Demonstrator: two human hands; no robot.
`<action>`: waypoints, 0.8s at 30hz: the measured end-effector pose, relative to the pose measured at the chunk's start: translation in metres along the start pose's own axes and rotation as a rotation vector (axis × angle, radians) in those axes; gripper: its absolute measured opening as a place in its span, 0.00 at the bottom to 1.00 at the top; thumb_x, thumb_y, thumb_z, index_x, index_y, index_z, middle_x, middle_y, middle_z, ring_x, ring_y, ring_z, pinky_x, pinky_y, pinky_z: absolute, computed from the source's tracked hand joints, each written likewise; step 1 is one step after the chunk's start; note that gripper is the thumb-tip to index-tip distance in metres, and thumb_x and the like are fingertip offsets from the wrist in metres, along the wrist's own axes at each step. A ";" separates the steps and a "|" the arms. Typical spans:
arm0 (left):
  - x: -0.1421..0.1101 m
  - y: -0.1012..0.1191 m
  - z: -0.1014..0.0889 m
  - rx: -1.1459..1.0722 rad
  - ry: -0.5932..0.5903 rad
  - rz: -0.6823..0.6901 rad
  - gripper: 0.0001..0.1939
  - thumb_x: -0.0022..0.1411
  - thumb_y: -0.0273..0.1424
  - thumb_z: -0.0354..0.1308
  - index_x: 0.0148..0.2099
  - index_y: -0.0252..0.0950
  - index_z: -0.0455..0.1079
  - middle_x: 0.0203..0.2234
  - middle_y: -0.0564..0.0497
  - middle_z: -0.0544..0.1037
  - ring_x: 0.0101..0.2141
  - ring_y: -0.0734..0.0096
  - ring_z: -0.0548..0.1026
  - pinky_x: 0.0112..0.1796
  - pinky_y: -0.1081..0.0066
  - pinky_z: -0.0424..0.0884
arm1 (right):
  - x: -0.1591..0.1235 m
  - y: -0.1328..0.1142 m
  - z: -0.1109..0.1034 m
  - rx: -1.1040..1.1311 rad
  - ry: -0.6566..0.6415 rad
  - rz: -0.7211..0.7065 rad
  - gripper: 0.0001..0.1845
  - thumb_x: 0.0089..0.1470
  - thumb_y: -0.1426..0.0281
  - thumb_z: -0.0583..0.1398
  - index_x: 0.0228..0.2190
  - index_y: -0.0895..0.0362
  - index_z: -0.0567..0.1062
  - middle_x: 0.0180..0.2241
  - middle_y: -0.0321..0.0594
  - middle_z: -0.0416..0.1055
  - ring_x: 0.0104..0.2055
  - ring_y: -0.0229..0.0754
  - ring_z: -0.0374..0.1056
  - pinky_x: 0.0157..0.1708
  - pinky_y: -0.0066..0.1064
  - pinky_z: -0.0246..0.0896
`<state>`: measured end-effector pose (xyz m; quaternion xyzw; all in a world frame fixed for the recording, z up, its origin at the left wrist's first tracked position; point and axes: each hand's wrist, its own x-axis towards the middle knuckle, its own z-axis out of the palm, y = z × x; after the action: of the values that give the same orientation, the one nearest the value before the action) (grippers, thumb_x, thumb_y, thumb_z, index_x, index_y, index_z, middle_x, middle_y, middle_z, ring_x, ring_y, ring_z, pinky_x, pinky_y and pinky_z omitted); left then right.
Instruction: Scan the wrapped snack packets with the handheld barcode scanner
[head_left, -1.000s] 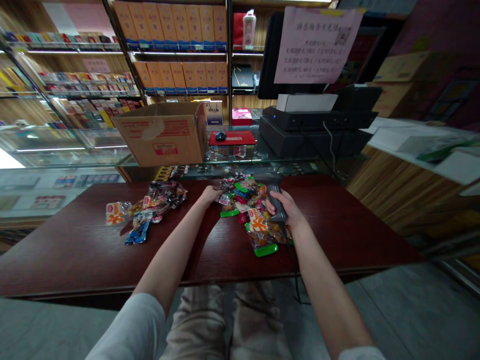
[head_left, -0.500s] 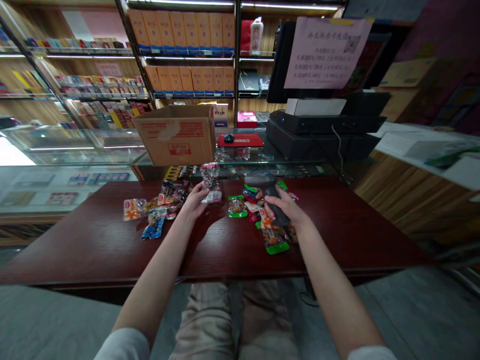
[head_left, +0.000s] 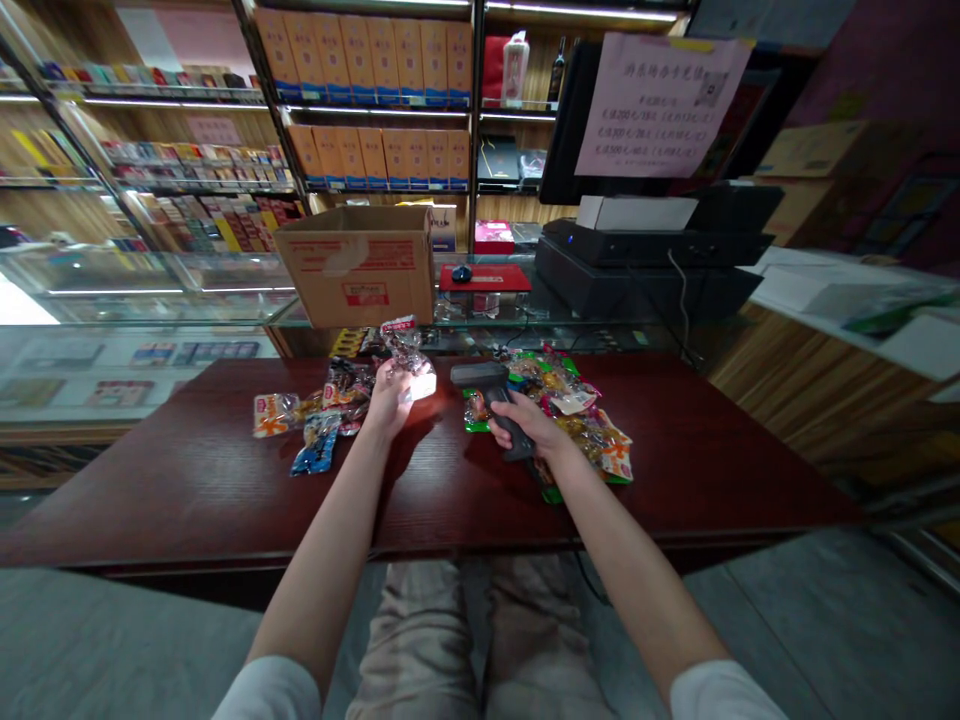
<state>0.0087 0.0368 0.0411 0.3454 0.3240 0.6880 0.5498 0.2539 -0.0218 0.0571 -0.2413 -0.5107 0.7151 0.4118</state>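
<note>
My left hand [head_left: 388,398] is closed on a clear snack packet [head_left: 405,345] with a red-and-white top, held up over the table. White light falls brightly on the packet's lower end. In my right hand [head_left: 523,425] is a dark barcode scanner [head_left: 480,374], its head facing left toward the packet, a short gap between them. To the left of my left hand lies a loose pile of snack packets, among them a blue packet [head_left: 315,443] and a white-and-orange packet [head_left: 275,414]. Beneath and beyond my right hand, more packets [head_left: 551,375] spread out, partly hidden by it.
The dark red wooden table [head_left: 187,480] meets a glass counter at its far side. On that counter stand an open cardboard box [head_left: 360,265], a mouse [head_left: 461,273] on a red mat, and a monitor [head_left: 559,130] above a black cash drawer [head_left: 585,275]. A scanner cable hangs at the table's front edge.
The scanner in my right hand has moved left toward the snack packet and now lights it. The packet in my left hand has tilted, its top leaning left.
</note>
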 end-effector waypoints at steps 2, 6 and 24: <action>-0.002 -0.002 0.002 0.022 0.001 0.002 0.28 0.45 0.26 0.67 0.48 0.43 0.61 0.42 0.51 0.76 0.46 0.63 0.78 0.50 0.57 0.70 | -0.002 0.000 0.000 0.009 -0.007 0.005 0.17 0.52 0.62 0.65 0.39 0.57 0.69 0.25 0.32 0.68 0.17 0.29 0.56 0.14 0.23 0.53; -0.007 -0.002 0.005 0.152 -0.003 0.120 0.25 0.50 0.28 0.63 0.49 0.43 0.58 0.47 0.47 0.75 0.45 0.61 0.79 0.48 0.54 0.72 | -0.007 -0.002 0.001 -0.005 0.022 0.001 0.18 0.52 0.62 0.65 0.39 0.56 0.67 0.23 0.30 0.67 0.16 0.30 0.55 0.14 0.23 0.52; -0.020 0.020 -0.004 1.489 0.232 0.460 0.24 0.54 0.24 0.56 0.55 0.26 0.69 0.61 0.30 0.63 0.66 0.39 0.52 0.65 0.45 0.38 | -0.038 -0.056 -0.070 -0.020 0.294 -0.136 0.18 0.48 0.63 0.66 0.39 0.56 0.68 0.21 0.32 0.68 0.16 0.31 0.53 0.14 0.25 0.47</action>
<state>-0.0019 0.0134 0.0532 0.6071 0.6755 0.4180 -0.0199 0.3479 -0.0086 0.0809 -0.3124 -0.4672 0.6374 0.5271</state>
